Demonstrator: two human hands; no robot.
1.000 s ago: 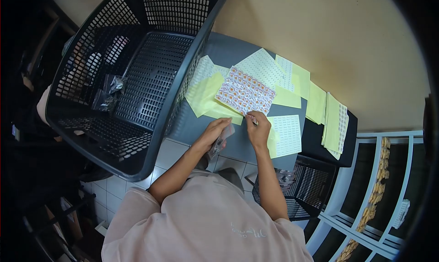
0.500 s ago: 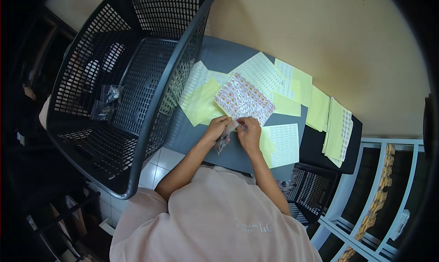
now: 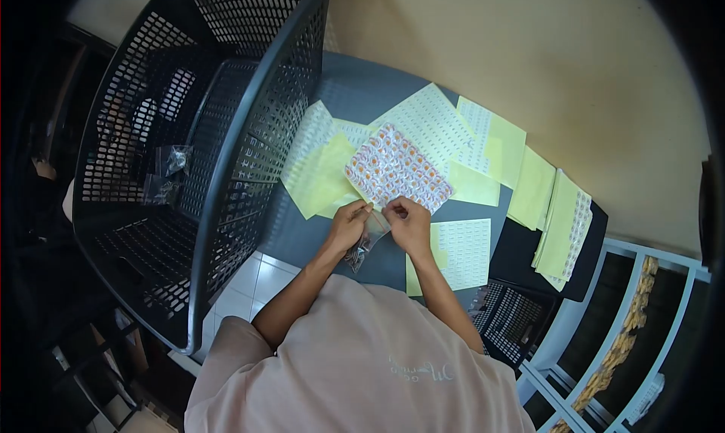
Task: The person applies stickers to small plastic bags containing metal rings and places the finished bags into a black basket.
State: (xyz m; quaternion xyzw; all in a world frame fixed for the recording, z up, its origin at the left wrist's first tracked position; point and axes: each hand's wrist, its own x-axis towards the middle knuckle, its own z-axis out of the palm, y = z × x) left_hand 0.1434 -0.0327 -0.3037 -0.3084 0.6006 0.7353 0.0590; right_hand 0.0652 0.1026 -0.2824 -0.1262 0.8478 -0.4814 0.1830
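Observation:
A small clear plastic bag (image 3: 365, 250) with dark small contents hangs between my hands, over the near edge of the table. My left hand (image 3: 349, 226) is closed on one upper corner of the bag. At the opposite upper corner, my right hand (image 3: 408, 224) pinches the bag with fingers and thumb. What the bag contains is too small to name. Just beyond my fingertips lies a sheet of round orange-and-white stickers (image 3: 397, 167), resting on other papers. A printed label sheet (image 3: 466, 253) lies beside my right forearm.
A large black perforated basket (image 3: 257, 123) stands at the left, with small plastic bags (image 3: 172, 161) inside. More label sheets (image 3: 430, 123) and yellow backing papers (image 3: 560, 221) spread over the grey table (image 3: 355, 86). A smaller black basket (image 3: 517, 320) sits low at the right, near a pale-blue metal frame (image 3: 642, 263).
My hands have moved slightly apart and a little nearer to my body, and the bag's top is spread wider between them. The view has shifted slightly.

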